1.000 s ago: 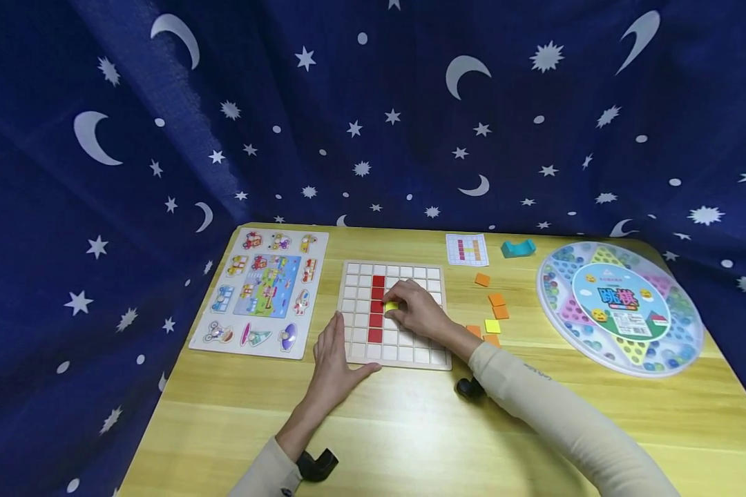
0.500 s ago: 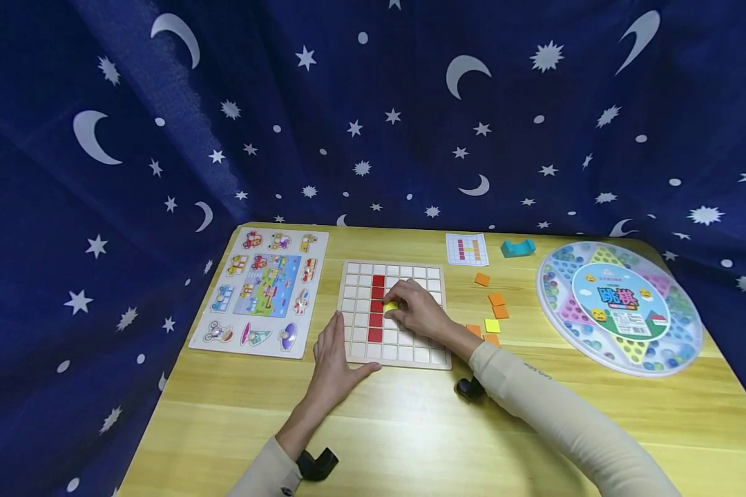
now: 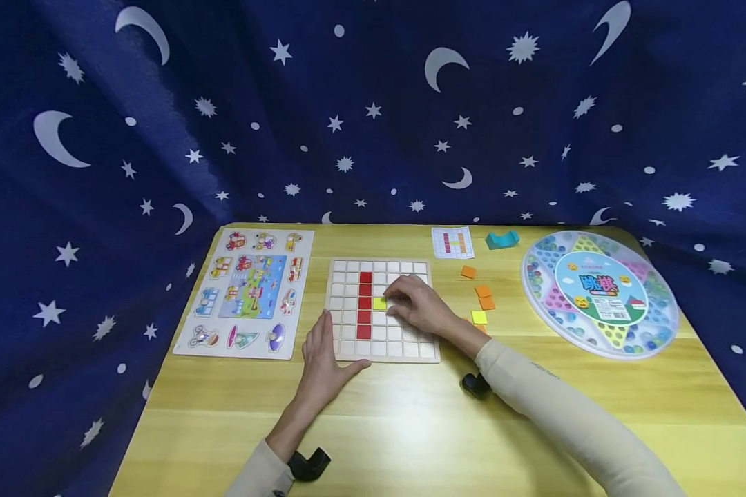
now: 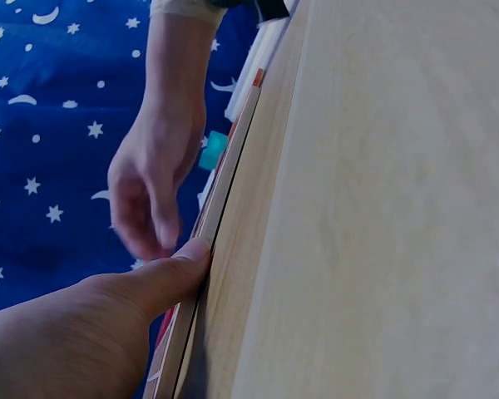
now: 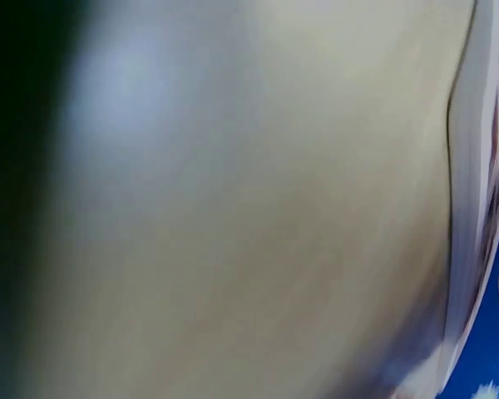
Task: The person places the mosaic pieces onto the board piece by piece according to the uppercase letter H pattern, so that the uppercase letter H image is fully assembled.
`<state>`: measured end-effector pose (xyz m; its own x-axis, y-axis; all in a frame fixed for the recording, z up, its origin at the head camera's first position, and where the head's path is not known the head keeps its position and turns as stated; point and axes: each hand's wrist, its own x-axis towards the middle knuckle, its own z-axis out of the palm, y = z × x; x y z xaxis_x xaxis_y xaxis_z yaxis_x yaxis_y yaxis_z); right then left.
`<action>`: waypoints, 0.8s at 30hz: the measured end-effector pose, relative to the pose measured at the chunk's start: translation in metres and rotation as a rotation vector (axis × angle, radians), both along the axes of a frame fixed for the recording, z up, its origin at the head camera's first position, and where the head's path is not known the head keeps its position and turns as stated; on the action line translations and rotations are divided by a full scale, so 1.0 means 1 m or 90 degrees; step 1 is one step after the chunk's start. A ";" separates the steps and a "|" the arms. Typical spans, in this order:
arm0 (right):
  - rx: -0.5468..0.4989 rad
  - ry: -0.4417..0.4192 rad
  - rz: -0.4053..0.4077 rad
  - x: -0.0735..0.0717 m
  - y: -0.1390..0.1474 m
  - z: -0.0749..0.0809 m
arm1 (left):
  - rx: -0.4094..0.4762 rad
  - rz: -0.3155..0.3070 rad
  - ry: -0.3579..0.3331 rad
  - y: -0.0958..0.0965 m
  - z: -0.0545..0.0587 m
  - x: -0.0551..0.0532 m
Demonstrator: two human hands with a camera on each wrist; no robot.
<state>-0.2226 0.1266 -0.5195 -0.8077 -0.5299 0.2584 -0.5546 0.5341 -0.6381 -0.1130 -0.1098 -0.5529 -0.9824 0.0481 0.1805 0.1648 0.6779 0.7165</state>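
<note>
On the pale grid board [image 3: 342,330], several red tiles [image 3: 365,304] stand in a vertical column. A yellow tile [image 3: 378,304] lies in the cell just right of that column's middle. My right hand [image 3: 421,305] hovers over the board's right half, its bent fingertips beside the yellow tile and holding nothing visible. My left hand [image 3: 322,369] rests along the board's lower left corner, fingers straight and thumb spread; in the left wrist view its thumb [image 4: 179,266] touches the board edge [image 4: 224,179]. The right wrist view is mostly blurred table, with the board not clearly seen.
Right of the board lie several orange tiles [image 3: 483,293] and a yellow tile [image 3: 479,317]. Behind them are a pattern card [image 3: 452,243] and a teal block [image 3: 502,240]. A round marble-game case [image 3: 599,290] lies at right, a knobbed puzzle board [image 3: 182,339] at left.
The right fingers have let go of the yellow tile, which now lies uncovered in its cell, and have drawn slightly right. The head view has shifted, so the scene sits farther left.
</note>
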 end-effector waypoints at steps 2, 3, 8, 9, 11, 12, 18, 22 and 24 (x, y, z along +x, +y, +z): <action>-0.014 0.003 -0.012 0.001 0.014 0.001 | 0.006 0.000 0.000 -0.001 0.000 0.000; -0.018 0.001 -0.018 0.002 0.022 0.001 | 0.009 -0.001 -0.002 -0.001 0.000 0.000; -0.014 -0.027 -0.060 0.015 0.069 0.005 | 0.012 -0.004 -0.015 -0.002 0.001 0.000; -0.009 -0.034 -0.068 0.019 0.078 0.006 | 0.014 -0.003 -0.016 -0.002 0.001 0.000; -0.003 -0.046 -0.084 0.025 0.094 0.006 | 0.015 0.000 -0.015 -0.003 0.002 0.000; 0.003 -0.046 -0.091 0.028 0.100 0.006 | 0.014 0.000 -0.014 -0.003 0.002 0.000; 0.020 -0.018 -0.113 0.039 0.131 0.002 | 0.009 -0.002 -0.009 -0.004 0.004 -0.001; 0.034 -0.023 -0.100 0.042 0.144 0.001 | 0.014 -0.008 -0.011 -0.002 0.004 -0.001; 0.046 -0.033 -0.091 0.043 0.149 0.002 | 0.015 -0.010 -0.014 0.000 0.003 0.000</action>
